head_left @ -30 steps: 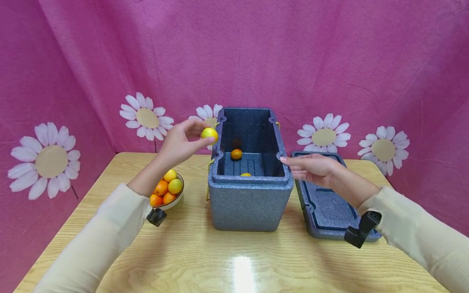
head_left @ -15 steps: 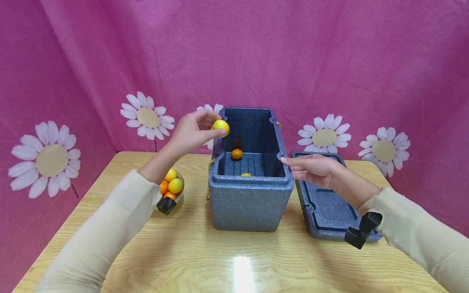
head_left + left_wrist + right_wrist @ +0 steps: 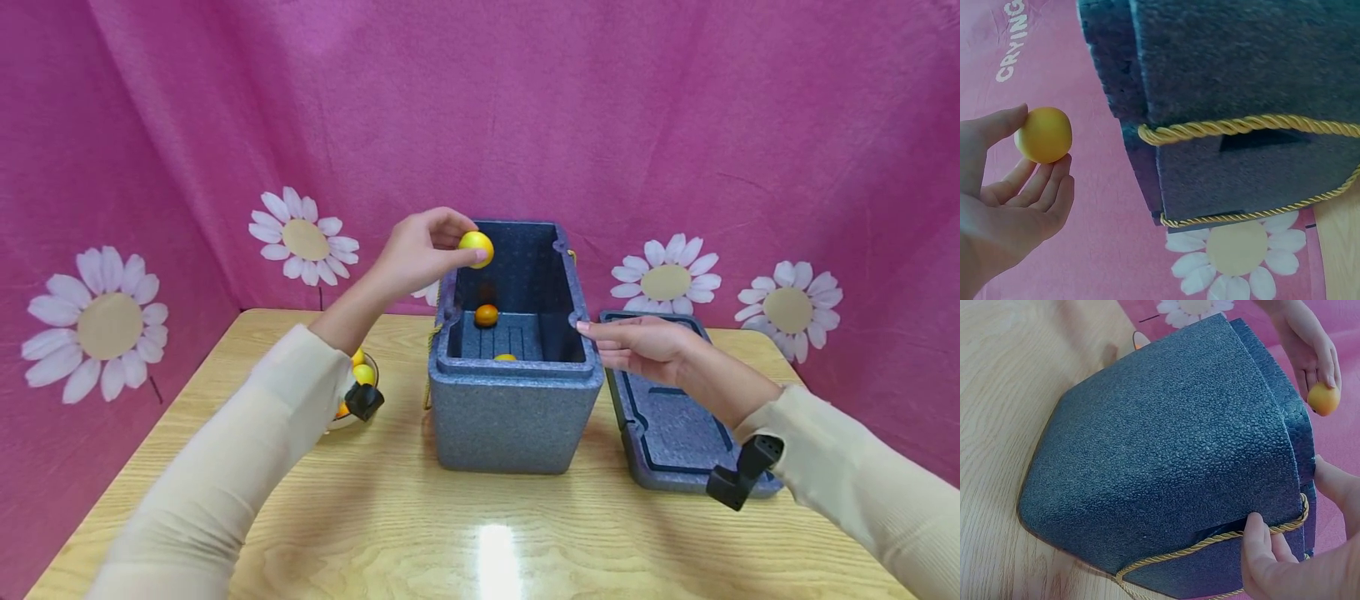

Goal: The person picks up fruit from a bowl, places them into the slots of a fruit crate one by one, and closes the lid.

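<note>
A yellow fruit (image 3: 476, 248) is held in the left hand (image 3: 427, 242), pinched between thumb and fingers, above rim height at the left side of the grey box (image 3: 513, 425) and apart from it. The head view shows it against the opening, but whether it is fully over it is hard to tell. Inside, an orange fruit (image 3: 486, 316) lies deeper in and a second yellow fruit (image 3: 505, 357) is mostly hidden by the near wall. The right hand (image 3: 648, 342) grasps nothing; its thumb touches the right rim and its fingers rest by the yellow cord (image 3: 1179, 553) outside. Left of the box, a bowl (image 3: 345, 423) of fruit stands on the tabletop (image 3: 405, 533), partly behind the left sleeve (image 3: 232, 450); to the right lies the lid (image 3: 686, 433).

The smooth fruit could slip from so light a pinch, and let go too far left it might strike the rim and roll off outside; from this height, it could also bruise.

Compared with a second ago, the left hand and its fruit are further right, while the right hand looks unmoved
</note>
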Available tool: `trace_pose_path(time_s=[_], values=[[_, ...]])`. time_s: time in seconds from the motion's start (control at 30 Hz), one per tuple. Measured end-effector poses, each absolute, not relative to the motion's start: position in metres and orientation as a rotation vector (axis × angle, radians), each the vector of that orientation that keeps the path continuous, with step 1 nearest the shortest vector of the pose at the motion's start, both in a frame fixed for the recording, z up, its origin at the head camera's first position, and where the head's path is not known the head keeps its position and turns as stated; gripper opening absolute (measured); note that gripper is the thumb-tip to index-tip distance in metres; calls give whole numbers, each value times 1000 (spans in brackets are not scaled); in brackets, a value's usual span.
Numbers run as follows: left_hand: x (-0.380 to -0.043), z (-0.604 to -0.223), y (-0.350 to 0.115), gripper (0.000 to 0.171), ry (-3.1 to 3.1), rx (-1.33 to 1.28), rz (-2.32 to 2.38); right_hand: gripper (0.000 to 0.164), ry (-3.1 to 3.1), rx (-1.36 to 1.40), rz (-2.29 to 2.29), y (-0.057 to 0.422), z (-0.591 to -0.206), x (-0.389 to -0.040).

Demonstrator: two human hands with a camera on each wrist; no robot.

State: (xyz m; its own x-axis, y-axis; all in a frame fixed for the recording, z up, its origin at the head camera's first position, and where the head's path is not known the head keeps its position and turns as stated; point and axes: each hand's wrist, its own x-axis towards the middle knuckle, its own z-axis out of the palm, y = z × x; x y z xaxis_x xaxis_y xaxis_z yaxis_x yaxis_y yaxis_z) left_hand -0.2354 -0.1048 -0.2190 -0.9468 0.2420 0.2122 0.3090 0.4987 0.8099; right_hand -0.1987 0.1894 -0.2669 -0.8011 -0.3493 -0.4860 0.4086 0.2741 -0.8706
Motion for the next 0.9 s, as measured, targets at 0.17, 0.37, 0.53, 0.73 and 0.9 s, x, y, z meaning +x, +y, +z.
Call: trace_pose_path(time_s=[0.17, 0.37, 0.53, 0.73, 0.9], values=[[-240, -214, -96, 35, -2673, -488, -1451, 83, 1934, 47, -1583, 190, -267, -199], [-243, -206, -88, 34, -2704, -484, -1419, 83, 1934, 45, -1586, 190, -267, -199], [-250, -200, -83, 35, -2742, -452, -1414, 83, 1929, 50, -1592, 189, -268, -199], [-260, -192, -77, 35, -2759, -454, -1430, 82, 1925, 45, -1598, 188, -268, -200], [-270, -186, -69, 34, -2758, -445, -1474, 84, 1920, 59, -1601, 189, -267, -199]])
